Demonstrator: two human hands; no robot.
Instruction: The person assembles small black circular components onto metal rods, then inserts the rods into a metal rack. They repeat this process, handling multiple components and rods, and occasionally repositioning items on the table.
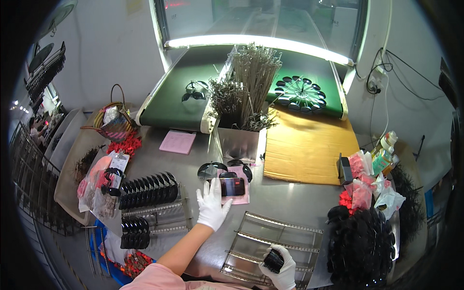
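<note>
My left hand (211,205), in a white glove, reaches out over the steel table (285,203) and touches a phone (232,186) with a lit screen that lies on a pink pad. Two dark lenses (210,170) lie just beyond the phone. My right hand (279,266), also gloved, is low near the table's front edge and closed around a small dark lens-like piece (273,260). It hovers over a wire rack (275,246) lying flat on the table.
Racks filled with dark lenses (147,190) stand at the left. A pile of dark lenses (360,246) fills the right. Beyond lie cardboard (309,145), a steel box of wire hooks (246,92), a green conveyor (174,101), a basket (113,123) and bagged red parts (360,191).
</note>
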